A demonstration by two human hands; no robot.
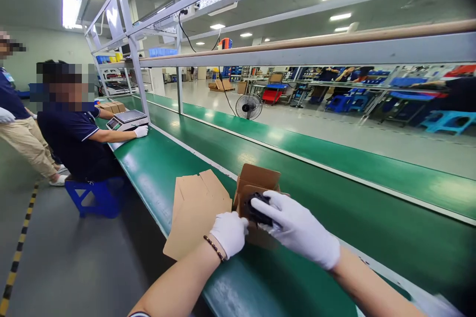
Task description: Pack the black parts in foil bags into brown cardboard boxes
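An open cardboard box [259, 176] stands on the green bench with its flaps up. My right hand [297, 225], in a white glove, grips a black object [259, 208] at the mouth of the box; its exact kind does not show. My left hand [229, 233], also gloved, is closed at the near left edge of the box, with its fingertips on the cardboard. Flat cardboard sheets [199, 203] lie beside the box on the left, partly behind my left hand.
A co-worker [70, 129] sits on a blue stool [92, 198] at the left, one gloved hand near a weighing scale [127, 120]. Another person stands behind. A green conveyor belt [297, 178] runs past the bench beneath a metal shelf frame [297, 52]. A fan [249, 106] stands beyond.
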